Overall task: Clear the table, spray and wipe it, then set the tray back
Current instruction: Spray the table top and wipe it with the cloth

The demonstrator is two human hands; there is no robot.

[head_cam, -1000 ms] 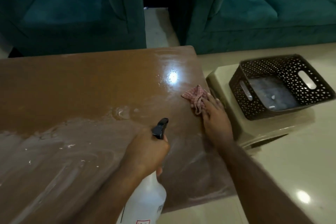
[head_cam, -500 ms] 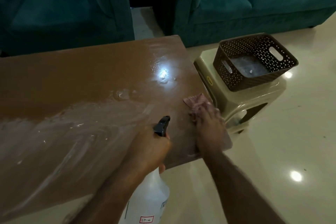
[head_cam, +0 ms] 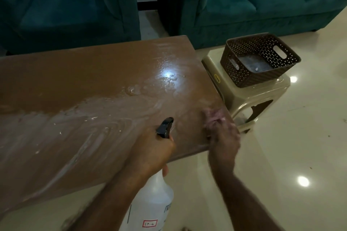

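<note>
The brown table [head_cam: 78,73] is wet, with soapy streaks across its near half. My right hand [head_cam: 224,140] presses a pink checked cloth [head_cam: 214,115] flat on the table's near right corner; both are motion-blurred. My left hand [head_cam: 152,153] grips the neck of a white spray bottle [head_cam: 150,204] with a black nozzle [head_cam: 165,127], held over the table's front edge. The dark brown perforated tray [head_cam: 242,77] sits on a beige plastic stool [head_cam: 262,97] just right of the table.
A teal armchair [head_cam: 62,11] and a teal sofa [head_cam: 253,3] stand behind the table, with a narrow gap between them. Glossy cream floor [head_cam: 291,155] spreads to the right and in front.
My right hand has slid the cloth along the right edge toward the near corner. The view has pulled back, and the left hand keeps the bottle in much the same place.
</note>
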